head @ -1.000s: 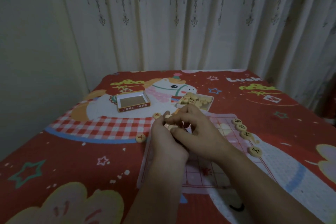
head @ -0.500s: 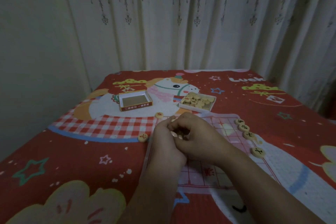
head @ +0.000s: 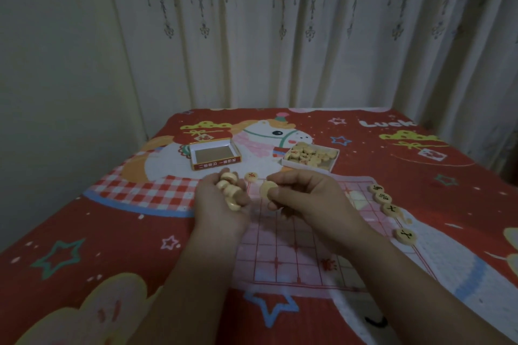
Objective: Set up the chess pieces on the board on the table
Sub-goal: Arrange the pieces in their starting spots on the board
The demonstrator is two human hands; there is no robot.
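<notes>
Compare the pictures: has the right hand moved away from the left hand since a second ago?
Yes. The right hand has drawn rightward over the board, opening a gap from the left hand.

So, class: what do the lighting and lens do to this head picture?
Head view: dim and murky, no glare; wide-angle lens bows the curtain folds; marks on the right-edge pieces stay readable, those in the box blur; both hands look soft.

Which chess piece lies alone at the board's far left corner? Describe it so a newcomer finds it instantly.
Start at the pale pink gridded paper board on the red cartoon tablecloth. At its far left corner, between the two hands, lies one round tan wooden disc. Unlike the four black-marked discs along the right edge, its marking is red.
</notes>
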